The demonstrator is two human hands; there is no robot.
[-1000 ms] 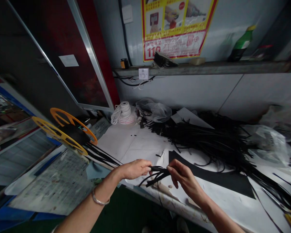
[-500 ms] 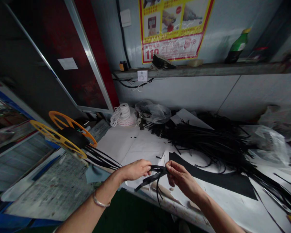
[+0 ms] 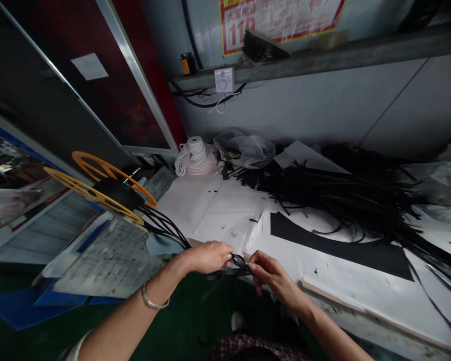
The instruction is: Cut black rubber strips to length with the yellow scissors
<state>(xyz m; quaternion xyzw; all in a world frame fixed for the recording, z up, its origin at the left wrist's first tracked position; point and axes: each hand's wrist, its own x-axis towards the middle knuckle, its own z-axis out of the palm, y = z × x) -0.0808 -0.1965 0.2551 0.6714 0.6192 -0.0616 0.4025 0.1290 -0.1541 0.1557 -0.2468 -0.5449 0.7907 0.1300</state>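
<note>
My left hand (image 3: 206, 256) and my right hand (image 3: 267, 274) meet just in front of the table's near edge, both pinched closed on a small bundle of black strips (image 3: 236, 266) held between them. Loose ends of the strips hang down below my hands. A silver bracelet (image 3: 153, 302) circles my left wrist. More black strips run from behind my left hand up to a yellow-orange reel (image 3: 102, 189) at the left. A large heap of long black strips (image 3: 346, 195) lies on the white-papered table (image 3: 218, 210) beyond my hands.
A flat black curved piece (image 3: 342, 245) lies on the paper right of my hands. A white cord spool (image 3: 196, 155) and a clear plastic bag (image 3: 244, 149) sit at the back. A shelf (image 3: 323, 55) runs along the wall. Printed sheets (image 3: 108, 255) lie at the left.
My hands have drawn nearer to me, off the table edge, and closer together, with the strips gathered tighter. The camera has tilted down, so the poster and bottle have slid out of view.
</note>
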